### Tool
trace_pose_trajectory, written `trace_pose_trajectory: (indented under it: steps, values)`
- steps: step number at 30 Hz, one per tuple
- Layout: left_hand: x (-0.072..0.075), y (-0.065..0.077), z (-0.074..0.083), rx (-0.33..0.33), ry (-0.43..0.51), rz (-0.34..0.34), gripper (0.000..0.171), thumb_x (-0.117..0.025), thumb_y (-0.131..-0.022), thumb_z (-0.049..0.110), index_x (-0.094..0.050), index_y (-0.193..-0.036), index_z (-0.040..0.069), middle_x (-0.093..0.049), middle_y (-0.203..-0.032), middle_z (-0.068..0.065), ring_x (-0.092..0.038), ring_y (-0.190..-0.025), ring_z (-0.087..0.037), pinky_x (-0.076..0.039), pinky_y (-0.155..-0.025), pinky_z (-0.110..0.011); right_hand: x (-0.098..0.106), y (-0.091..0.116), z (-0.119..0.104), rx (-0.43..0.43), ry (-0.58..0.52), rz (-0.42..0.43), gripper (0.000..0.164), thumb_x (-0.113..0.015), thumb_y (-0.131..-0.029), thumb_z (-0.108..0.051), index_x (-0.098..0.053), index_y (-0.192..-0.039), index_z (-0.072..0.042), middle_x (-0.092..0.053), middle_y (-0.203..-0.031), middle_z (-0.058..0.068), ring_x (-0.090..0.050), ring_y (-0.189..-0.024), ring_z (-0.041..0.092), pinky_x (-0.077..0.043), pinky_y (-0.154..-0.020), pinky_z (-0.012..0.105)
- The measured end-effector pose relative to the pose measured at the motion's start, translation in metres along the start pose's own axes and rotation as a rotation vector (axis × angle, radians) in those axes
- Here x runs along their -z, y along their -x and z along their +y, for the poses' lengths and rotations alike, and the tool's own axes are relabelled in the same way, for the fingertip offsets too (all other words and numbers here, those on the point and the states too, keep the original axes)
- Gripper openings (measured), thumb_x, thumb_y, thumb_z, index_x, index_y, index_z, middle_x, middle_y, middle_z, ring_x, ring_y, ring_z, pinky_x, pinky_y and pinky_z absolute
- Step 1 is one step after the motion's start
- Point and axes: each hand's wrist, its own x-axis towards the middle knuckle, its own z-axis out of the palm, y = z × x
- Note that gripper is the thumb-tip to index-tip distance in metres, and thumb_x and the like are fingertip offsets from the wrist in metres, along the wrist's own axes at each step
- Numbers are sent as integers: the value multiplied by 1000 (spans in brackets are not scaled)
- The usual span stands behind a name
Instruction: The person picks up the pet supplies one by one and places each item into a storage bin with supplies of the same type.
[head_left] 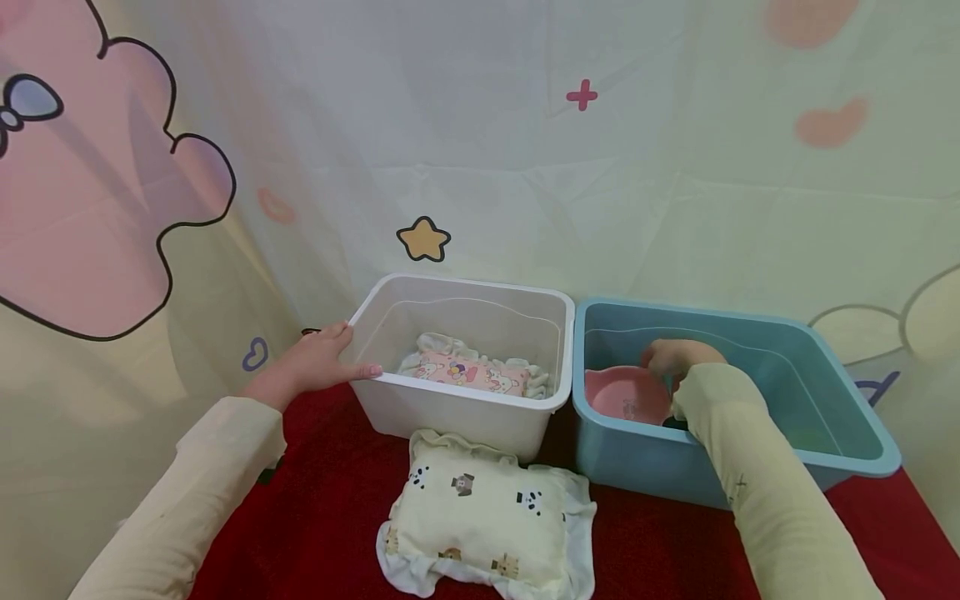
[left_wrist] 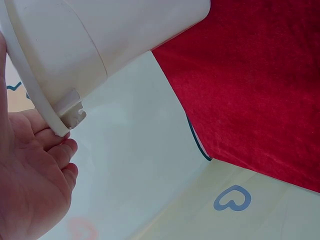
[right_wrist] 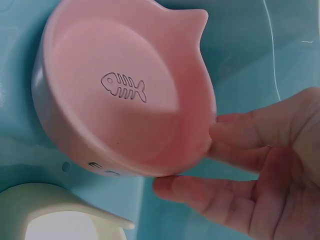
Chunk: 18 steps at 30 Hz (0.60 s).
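My left hand holds the left front corner of the white plastic bin; in the left wrist view its fingers curl beneath the rim. Inside that bin lies a pink ruffled pillow printed with rabbits. My right hand reaches into the blue bin and grips the side of a pink pet bowl. A fishbone drawing marks the bowl's floor, and a pointed ear juts from its rim. Beside it in the blue bin is a cream-coloured bowl, partly out of the right wrist view.
A cream ruffled pillow with animal prints lies on the red cloth in front of the white bin. The two bins stand side by side. A printed fabric backdrop hangs close behind them.
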Motion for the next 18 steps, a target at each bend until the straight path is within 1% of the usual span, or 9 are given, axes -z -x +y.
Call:
trace_pose_trajectory:
  steps: [5, 7, 8, 11, 14, 15, 18]
  values:
    - [1, 1, 0, 7, 4, -4, 99, -54, -71, 65, -21, -139, 1, -24, -141, -24, -35, -120, -40, -37, -90, -58, 0, -3, 2, -17, -12, -49, 71, -66, -67, -3, -34, -131, 1, -33, -131, 29, -52, -97, 37, -54, -66, 37]
    - [1, 1, 1, 10, 7, -4, 100, -54, -71, 66, -21, -139, 1, -24, -141, -24, -35, -120, -40, -37, -90, -58, 0, -4, 3, -15, -14, -72, 71, -64, -69, -4, -33, -132, 1, -29, -133, 30, -51, -99, 38, -53, -67, 38]
    - [1, 1, 0, 10, 6, -4, 100, -54, -71, 66, -21, -139, 1, -24, -141, -24, -35, -120, -40, -37, -90, -58, 0, -5, 4, -12, -20, -81, 70, -63, -70, -4, -32, -133, 1, -29, -133, 30, -52, -99, 38, -53, -68, 39]
    - [2, 1, 1, 6, 3, -2, 100, -53, -71, 66, -21, -139, 1, -24, -141, -24, -35, -119, -40, -37, -89, -58, -2, -7, -1, 16, -85, -155, 71, -59, -76, -4, -23, -137, 0, -32, -134, 29, -52, -105, 39, -51, -77, 43]
    - [3, 2, 1, -2, -2, -1, 100, -52, -72, 67, -22, -139, 1, -25, -141, -24, -35, -120, -41, -36, -90, -58, -6, -8, -13, 3, -148, -192, 74, -58, -76, -5, -19, -139, -4, -37, -132, 29, -51, -107, 40, -48, -82, 46]
    - [3, 2, 1, -9, 0, 2, 100, -51, -71, 68, -22, -139, 0, -25, -140, -24, -35, -119, -41, -36, -90, -57, -7, -8, -16, -5, -165, -195, 76, -60, -75, -5, -19, -140, -6, -37, -132, 28, -50, -108, 41, -47, -83, 47]
    - [3, 4, 2, -30, -9, 26, 101, -49, -70, 71, -26, -137, -1, -29, -138, -23, -38, -117, -39, -38, -90, -55, -9, -8, -23, -23, -147, -166, 79, -64, -71, -8, -23, -139, -8, -38, -130, 28, -49, -108, 42, -47, -82, 48]
